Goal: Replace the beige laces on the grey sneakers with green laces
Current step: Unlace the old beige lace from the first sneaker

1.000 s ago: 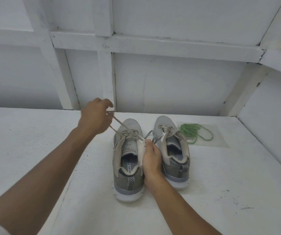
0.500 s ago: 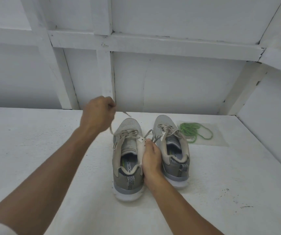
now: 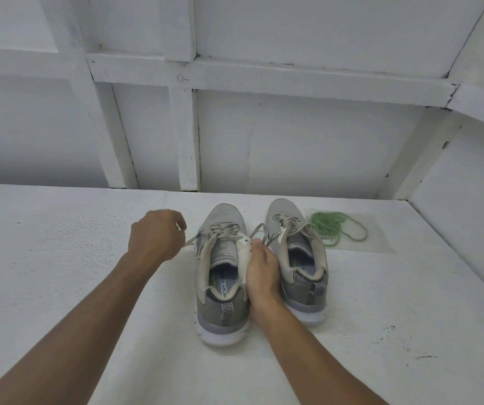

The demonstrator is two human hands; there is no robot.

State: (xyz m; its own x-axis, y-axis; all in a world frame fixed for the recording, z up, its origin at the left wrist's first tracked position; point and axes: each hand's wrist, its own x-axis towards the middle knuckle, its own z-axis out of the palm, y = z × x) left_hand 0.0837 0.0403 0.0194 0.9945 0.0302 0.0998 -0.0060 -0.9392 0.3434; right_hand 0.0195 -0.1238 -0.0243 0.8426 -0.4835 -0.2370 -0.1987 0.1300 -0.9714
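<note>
Two grey sneakers stand side by side on the white surface, toes pointing away from me. The left sneaker (image 3: 223, 276) has its beige lace (image 3: 220, 230) loosened; one end runs left to my left hand (image 3: 156, 235), which pinches it with curled fingers just left of the shoe. My right hand (image 3: 261, 273) grips the left sneaker's right collar, between the two shoes. The right sneaker (image 3: 296, 258) still carries its beige lace (image 3: 290, 226). A bundle of green laces (image 3: 334, 228) lies to the right of it.
The white surface (image 3: 59, 258) ends at a white panelled wall (image 3: 293, 147) right behind the shoes' toes. A white side wall (image 3: 469, 214) closes the right side. The green laces rest on a clear plastic sheet (image 3: 378, 241).
My left hand has dropped from a raised position above the left sneaker down and to the left, near the surface, and the lace end now runs low. The right hand has stayed on the shoe.
</note>
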